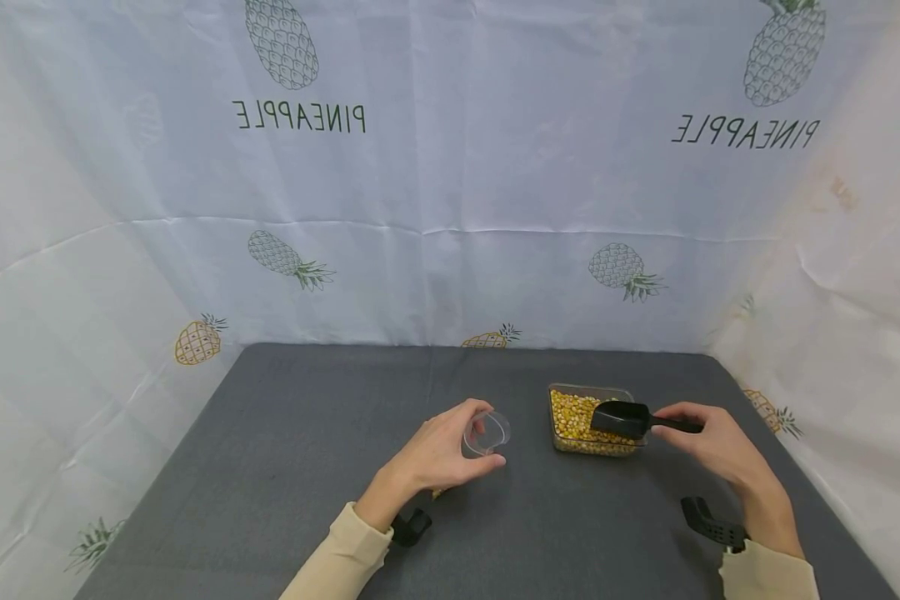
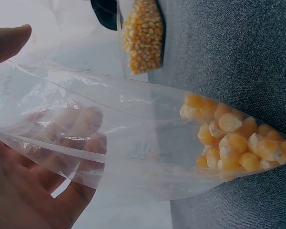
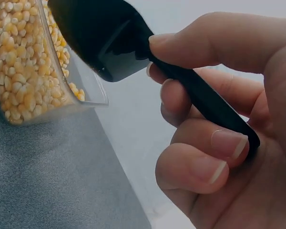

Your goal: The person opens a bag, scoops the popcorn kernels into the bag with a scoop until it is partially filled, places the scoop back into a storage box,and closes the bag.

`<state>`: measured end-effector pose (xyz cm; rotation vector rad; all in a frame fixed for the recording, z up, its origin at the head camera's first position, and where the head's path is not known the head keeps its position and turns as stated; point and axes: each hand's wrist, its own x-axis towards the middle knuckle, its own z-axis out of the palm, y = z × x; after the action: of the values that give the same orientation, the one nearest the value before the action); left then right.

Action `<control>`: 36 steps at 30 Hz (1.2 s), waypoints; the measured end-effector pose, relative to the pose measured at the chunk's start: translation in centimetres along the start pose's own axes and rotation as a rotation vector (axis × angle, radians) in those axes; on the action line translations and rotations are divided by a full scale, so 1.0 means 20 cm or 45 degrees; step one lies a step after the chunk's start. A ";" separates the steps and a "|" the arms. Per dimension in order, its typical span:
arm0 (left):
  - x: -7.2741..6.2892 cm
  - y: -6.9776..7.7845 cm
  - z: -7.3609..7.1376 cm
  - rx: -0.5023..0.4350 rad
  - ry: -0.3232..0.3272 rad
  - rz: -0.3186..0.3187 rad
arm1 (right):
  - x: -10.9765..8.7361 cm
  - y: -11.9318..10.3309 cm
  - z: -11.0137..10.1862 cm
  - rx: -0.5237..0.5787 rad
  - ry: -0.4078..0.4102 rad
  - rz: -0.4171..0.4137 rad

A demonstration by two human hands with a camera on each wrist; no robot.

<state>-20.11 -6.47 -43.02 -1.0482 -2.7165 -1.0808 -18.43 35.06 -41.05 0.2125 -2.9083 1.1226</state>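
My left hand (image 1: pixel 444 450) holds a clear plastic bag (image 2: pixel 128 119) around its mouth, thumb on one side and fingers on the other. The bag's mouth is spread open, and corn kernels (image 2: pixel 233 143) lie gathered in its bottom end. In the head view the hand hides most of the bag. Between thumb and fingers, my right hand (image 1: pixel 723 446) grips the handle of a black scoop (image 1: pixel 621 418). The scoop's head is over a clear rectangular container (image 1: pixel 553 417) full of corn kernels (image 3: pixel 24 71); its inside is mostly hidden.
A dark grey table (image 1: pixel 307 433) lies under both hands. White curtains (image 1: pixel 450 167) printed with pineapples close in the back and both sides. Black wrist mounts (image 1: pixel 712 527) sit on both wrists, below beige sleeves.
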 end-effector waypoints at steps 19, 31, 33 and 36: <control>0.00 0.00 0.00 -0.002 0.005 -0.005 | 0.06 0.01 0.08 -0.006 -0.037 -0.047; 0.00 0.00 0.00 0.005 0.000 -0.021 | 0.10 -0.03 0.16 -0.042 -0.019 -0.029; 0.00 0.00 0.00 0.006 -0.001 -0.021 | 0.10 -0.03 0.17 -0.054 -0.012 -0.027; 0.00 0.00 0.00 0.006 -0.004 -0.020 | 0.10 -0.05 0.18 -0.054 0.000 -0.033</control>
<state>-20.09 -6.41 -43.05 -1.0307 -2.7328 -1.0755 -20.11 31.72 -42.97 0.2485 -2.9174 1.0565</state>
